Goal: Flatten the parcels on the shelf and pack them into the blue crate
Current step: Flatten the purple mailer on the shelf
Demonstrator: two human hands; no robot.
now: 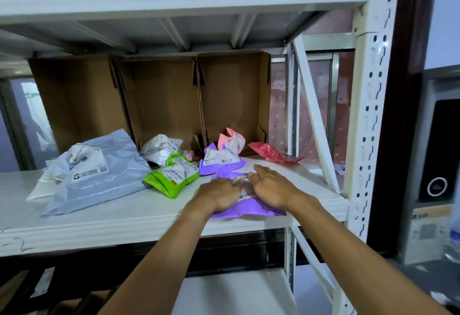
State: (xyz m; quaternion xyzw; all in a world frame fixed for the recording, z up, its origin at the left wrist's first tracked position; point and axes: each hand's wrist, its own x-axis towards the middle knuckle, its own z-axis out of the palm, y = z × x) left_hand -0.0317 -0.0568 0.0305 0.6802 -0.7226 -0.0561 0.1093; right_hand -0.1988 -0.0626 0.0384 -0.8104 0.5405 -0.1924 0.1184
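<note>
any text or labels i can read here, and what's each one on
Nothing reads clearly; all print is too small or blurred.
Grey parcel: logo, Chinese characters, QR code; unreadable.
Green parcel: barcode label; unreadable.
Back purple parcel: barcode label; unreadable.
Front purple parcel: label mostly covered by left hand and right hand.
White parcel, pink parcel: labels blurred.

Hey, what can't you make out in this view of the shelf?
Blue crate: nowhere in the head view.
Front purple parcel: middle and label covered by left hand and right hand.
Green parcel label: print too small to read.
Clear object at right edge: blurred, cut off.
</note>
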